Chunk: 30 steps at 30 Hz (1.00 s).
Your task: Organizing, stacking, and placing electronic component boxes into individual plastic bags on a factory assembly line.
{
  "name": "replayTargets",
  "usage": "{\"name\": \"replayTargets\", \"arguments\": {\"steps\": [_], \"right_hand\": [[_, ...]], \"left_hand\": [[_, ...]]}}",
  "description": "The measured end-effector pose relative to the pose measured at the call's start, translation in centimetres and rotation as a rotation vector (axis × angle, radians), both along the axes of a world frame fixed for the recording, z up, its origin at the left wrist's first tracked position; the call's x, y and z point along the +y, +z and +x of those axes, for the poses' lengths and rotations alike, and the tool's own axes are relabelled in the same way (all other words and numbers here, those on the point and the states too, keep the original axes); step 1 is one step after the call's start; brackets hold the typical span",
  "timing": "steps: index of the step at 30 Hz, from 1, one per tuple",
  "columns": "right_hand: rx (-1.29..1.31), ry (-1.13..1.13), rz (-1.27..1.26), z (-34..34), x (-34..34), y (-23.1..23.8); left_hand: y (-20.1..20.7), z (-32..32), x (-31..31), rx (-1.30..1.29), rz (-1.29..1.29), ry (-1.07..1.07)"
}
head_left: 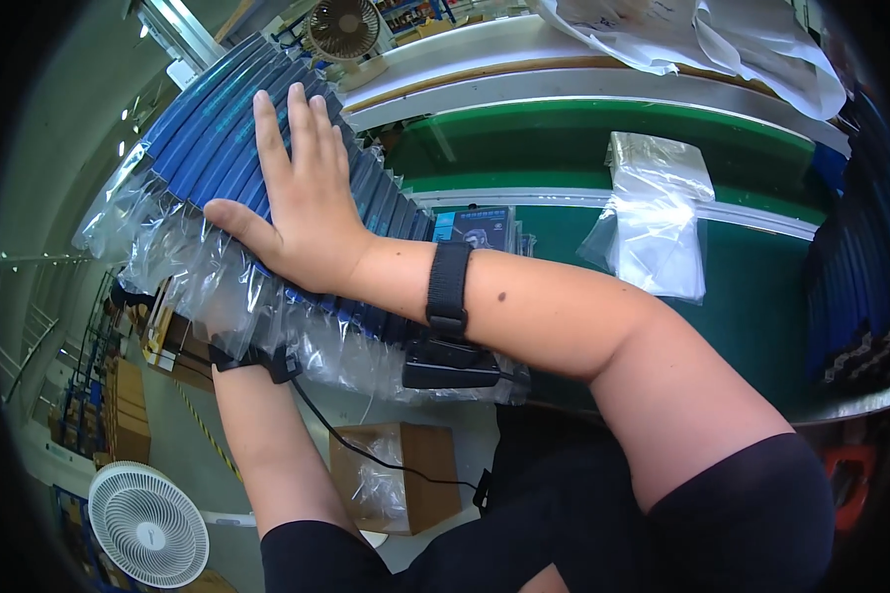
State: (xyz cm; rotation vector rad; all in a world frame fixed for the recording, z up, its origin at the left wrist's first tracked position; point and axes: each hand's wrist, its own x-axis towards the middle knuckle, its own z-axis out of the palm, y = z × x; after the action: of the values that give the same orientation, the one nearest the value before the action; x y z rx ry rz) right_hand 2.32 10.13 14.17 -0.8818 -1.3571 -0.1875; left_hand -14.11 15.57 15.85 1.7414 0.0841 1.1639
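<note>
A long leaning row of flat blue boxes (203, 128) in clear plastic bags runs along the left end of the bench. Across the upper faces of these boxes lies my right hand (311, 193), fingers stretched and thumb out to the left. A black strap (448, 287) circles my right forearm, with a black device below it. My left forearm (267, 445) rises to the underside of the row. Loose clear bag ends (168, 232) cover my left hand, so its fingers are hidden. One blue box (477, 227) with a printed picture faces up at the row's near end.
Clear flat bags (660, 222) lie stacked on the green bench (564, 341). More dark blue boxes (855, 257) stand at the right. White sheeting (702, 35) covers the back shelf, near a brown fan (342, 28). Below are a carton (430, 469), a white fan (148, 524) and a black cable (366, 450).
</note>
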Motion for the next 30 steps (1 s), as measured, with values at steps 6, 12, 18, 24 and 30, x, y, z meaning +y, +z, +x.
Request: {"name": "replayTargets", "arguments": {"steps": [6,12,18,24,30], "right_hand": [[0.051,0.071,0.021,-0.1,0.9,0.1],[0.022,0.075,0.003,0.5,0.3,0.0],[0.027,0.131,-0.185,1.8,-3.2,-4.3],[-0.039,0.149,-0.358,0.3,-3.7,-5.8],[-0.048,0.161,-0.366,1.2,-3.6,-5.7]], "left_hand": [[-0.3,-0.9,1.4,0.021,-0.015,0.119],[-0.2,-1.8,3.0,0.043,-0.031,0.227],[-2.6,-2.5,1.0,0.064,-0.042,0.330],[-5.8,-0.8,-3.3,0.091,-0.049,0.450],[-5.0,1.0,-0.5,0.105,-0.052,0.547]]}}
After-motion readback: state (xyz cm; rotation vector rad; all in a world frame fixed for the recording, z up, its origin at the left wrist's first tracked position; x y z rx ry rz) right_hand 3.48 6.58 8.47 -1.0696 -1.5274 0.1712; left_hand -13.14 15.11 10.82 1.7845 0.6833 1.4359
